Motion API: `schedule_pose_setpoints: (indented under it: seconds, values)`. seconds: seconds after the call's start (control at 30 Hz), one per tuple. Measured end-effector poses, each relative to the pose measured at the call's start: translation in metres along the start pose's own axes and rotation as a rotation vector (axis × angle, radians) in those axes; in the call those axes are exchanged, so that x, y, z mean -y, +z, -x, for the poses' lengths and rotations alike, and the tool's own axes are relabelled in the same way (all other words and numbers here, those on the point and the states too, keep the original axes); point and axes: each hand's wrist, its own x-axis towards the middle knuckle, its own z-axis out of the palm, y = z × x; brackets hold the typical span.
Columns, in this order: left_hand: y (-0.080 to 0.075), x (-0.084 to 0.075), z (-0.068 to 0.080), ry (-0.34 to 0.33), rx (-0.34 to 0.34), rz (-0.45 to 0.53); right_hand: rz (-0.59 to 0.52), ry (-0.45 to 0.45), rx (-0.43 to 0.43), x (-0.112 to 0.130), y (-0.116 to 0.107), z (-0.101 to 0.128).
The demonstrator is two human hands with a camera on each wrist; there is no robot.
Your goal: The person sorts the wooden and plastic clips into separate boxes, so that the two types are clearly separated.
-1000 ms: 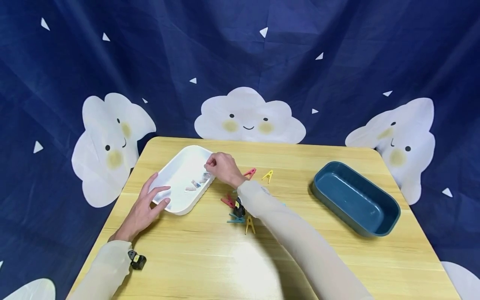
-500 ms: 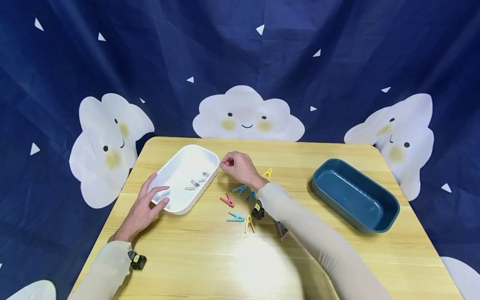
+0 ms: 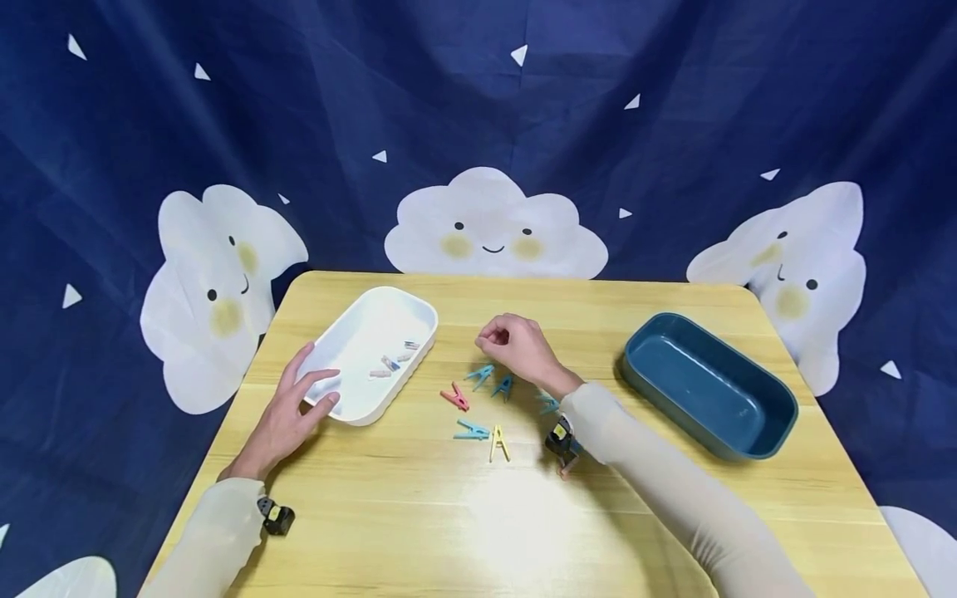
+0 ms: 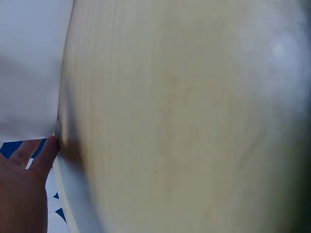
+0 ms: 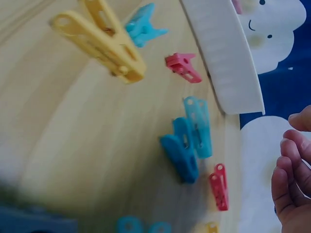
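Observation:
My left hand [image 3: 280, 423] rests at the near left end of the white tray [image 3: 351, 411], its fingers spread over the rim. In the left wrist view one fingertip touches the tray's corner. Several small clothespins [image 3: 390, 364] lie inside the tray. My right hand [image 3: 521, 347] hovers above the table right of the tray, fingers loosely curled, with nothing seen between them in the right wrist view. Below it are blue clothespins [image 3: 503, 387], a pink clothespin [image 3: 454, 397], a light blue clothespin [image 3: 471, 429] and a yellow clothespin [image 3: 498, 443]. The right forearm partly covers others.
A dark teal bin [image 3: 710, 390] stands at the right of the wooden table [image 3: 389, 515]. Behind the table hangs a navy curtain [image 3: 329, 108] with smiling clouds. A black wrist camera [image 3: 561, 438] sits on the right wrist.
My right hand has moved from over the tray's right rim to the right, above the loose clothespins. A clothespin has come to lie in the tray near that rim. The left hand stays put.

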Motion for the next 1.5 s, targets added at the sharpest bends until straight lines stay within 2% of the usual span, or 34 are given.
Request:
schedule_pose_setpoints:
  seconds: [0.33,0.8,1.17,1.5]
  values:
    - [0.002,0.0,0.0,0.004,-0.004,0.006,-0.034,0.041,-0.011,-0.021,-0.016,0.04]
    - [0.001,0.0,0.0,-0.003,-0.006,-0.005,-0.028,0.074,-0.035,-0.049,-0.031,0.088]
    - [0.0,-0.003,0.0,-0.01,0.001,-0.001,-0.012,0.134,-0.042,-0.07,-0.044,0.128]
    - [0.0,-0.005,0.0,-0.018,0.006,-0.002,0.024,0.1,-0.063,-0.077,-0.049,0.16]
